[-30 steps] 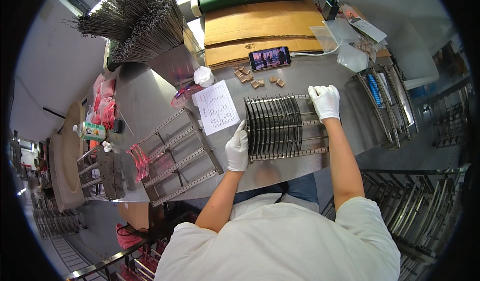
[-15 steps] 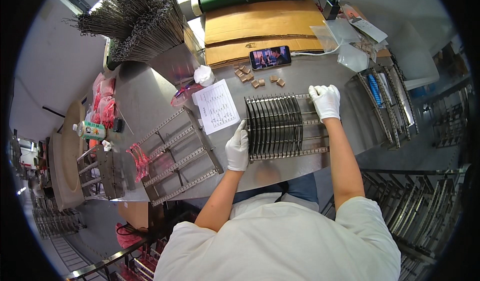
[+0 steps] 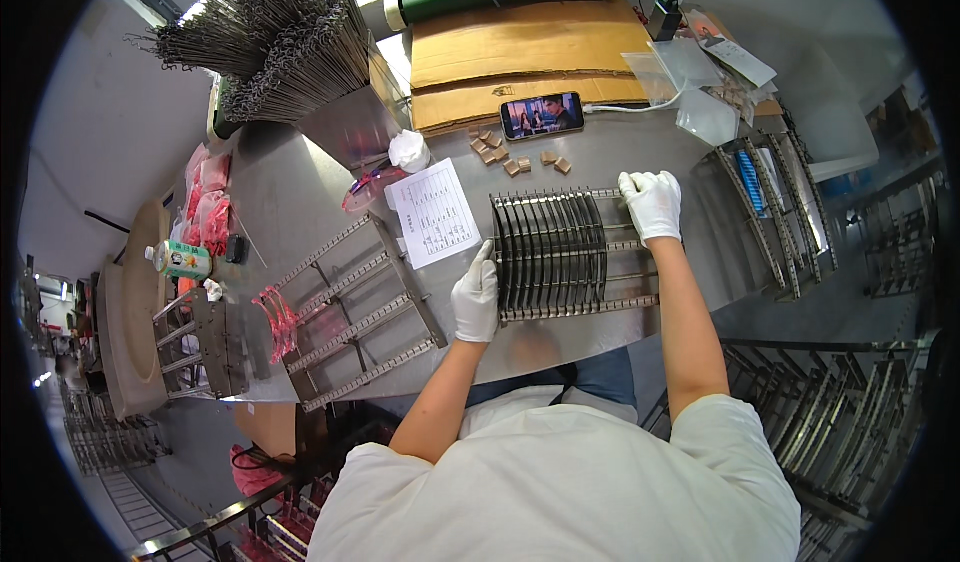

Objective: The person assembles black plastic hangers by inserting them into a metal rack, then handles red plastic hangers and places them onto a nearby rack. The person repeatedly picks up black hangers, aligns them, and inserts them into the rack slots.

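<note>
A metal slotted rack [image 3: 632,303] lies in front of me, loaded with a row of dark curved strips [image 3: 550,254] over its left and middle part. My left hand [image 3: 476,300], in a white glove, is closed on the rack's left end. Its thumb and fingers point up along the outermost strip. At the far right corner my gloved right hand [image 3: 653,205] is curled shut around the rack's end, and its fingers hide that corner. To the left lies a second slotted rack [image 3: 360,302], with several pink-red pieces [image 3: 277,324] at its left end.
A printed sheet [image 3: 434,214] lies beyond my left hand. Small tan blocks [image 3: 491,148] and a phone [image 3: 542,115] playing a video lie farther back, before cardboard [image 3: 530,52]. Wire hooks [image 3: 270,42] fill a metal bin at far left. More racks [image 3: 770,212] stand at right.
</note>
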Tool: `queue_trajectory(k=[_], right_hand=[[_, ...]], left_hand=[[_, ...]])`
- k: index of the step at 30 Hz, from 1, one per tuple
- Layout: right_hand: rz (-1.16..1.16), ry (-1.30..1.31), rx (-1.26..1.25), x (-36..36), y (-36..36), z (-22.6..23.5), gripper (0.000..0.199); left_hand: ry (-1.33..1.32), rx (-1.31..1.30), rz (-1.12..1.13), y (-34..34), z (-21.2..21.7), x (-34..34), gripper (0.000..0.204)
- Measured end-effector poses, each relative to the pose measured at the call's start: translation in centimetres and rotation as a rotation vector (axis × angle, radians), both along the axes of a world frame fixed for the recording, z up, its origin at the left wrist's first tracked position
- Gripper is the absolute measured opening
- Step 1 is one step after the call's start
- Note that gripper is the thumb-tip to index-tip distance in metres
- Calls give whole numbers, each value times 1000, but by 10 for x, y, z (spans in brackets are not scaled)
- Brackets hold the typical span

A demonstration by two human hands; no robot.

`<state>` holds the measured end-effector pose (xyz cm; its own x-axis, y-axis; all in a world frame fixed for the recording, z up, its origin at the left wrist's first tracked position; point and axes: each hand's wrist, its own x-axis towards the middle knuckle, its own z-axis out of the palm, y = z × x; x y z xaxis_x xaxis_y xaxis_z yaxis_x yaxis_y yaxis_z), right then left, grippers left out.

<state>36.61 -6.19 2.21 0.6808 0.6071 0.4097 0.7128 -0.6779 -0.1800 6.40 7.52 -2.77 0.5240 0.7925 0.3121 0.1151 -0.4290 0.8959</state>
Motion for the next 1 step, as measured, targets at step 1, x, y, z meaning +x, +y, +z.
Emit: queue_trajectory(k=[1], right_hand=[[-5, 4, -5, 0, 0, 0, 35]], left_hand=[[18, -21, -7, 0, 2, -1, 36]])
